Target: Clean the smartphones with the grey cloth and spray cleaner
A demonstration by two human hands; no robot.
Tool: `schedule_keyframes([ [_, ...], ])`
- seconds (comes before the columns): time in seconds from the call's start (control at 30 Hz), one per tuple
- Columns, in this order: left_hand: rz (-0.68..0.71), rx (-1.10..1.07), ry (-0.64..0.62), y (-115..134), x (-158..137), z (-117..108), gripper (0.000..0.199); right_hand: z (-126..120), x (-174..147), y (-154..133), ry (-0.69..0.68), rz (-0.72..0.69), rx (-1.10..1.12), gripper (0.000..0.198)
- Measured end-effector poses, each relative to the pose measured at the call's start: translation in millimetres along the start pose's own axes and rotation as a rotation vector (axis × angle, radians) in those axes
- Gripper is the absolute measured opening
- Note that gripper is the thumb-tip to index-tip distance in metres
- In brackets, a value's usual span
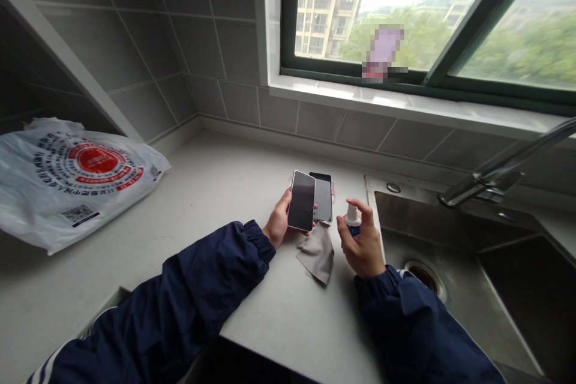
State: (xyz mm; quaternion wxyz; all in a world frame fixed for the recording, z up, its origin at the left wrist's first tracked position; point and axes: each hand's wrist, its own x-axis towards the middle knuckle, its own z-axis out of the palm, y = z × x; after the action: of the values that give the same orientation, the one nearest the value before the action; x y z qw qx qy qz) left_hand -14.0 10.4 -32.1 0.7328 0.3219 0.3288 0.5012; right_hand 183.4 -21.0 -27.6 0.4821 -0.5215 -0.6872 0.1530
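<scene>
My left hand is closed around a smartphone with a dark screen and a light frame, screen facing up toward me. In my right hand is a small spray bottle with a white nozzle and a blue label; the index finger lies on top of the nozzle. The bottle stands a little to the right of the phone, apart from it. Behind the held phone, a second phone lies on the counter, partly covered. A crumpled grey cloth rests on the counter just below both phones.
The pale counter runs along a tiled wall below a window. To the right is a steel sink with a chrome faucet over it. A white printed plastic bag lies at the left. The counter's front edge is near my arms.
</scene>
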Motion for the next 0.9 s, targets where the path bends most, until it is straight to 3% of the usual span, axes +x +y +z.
schedule_keyframes([
  [0.47,0.014,0.005,-0.003,-1.9,0.6,-1.7,0.063,-0.5,-1.3,-1.0,-0.016,-0.069,0.005,0.044],
  [0.63,0.008,-0.01,-0.006,-2.9,0.5,-2.6,0.063,0.1,-0.8,1.9,-0.03,0.006,-0.022,0.038],
  [0.8,0.003,-0.016,-0.007,-2.3,0.4,-2.2,0.061,0.4,1.8,1.7,-0.056,0.023,-0.011,0.048],
  [0.9,-0.003,-0.006,-0.007,-2.1,0.8,-2.1,0.062,-0.2,2.0,-0.3,-0.095,0.044,0.004,0.044],
])
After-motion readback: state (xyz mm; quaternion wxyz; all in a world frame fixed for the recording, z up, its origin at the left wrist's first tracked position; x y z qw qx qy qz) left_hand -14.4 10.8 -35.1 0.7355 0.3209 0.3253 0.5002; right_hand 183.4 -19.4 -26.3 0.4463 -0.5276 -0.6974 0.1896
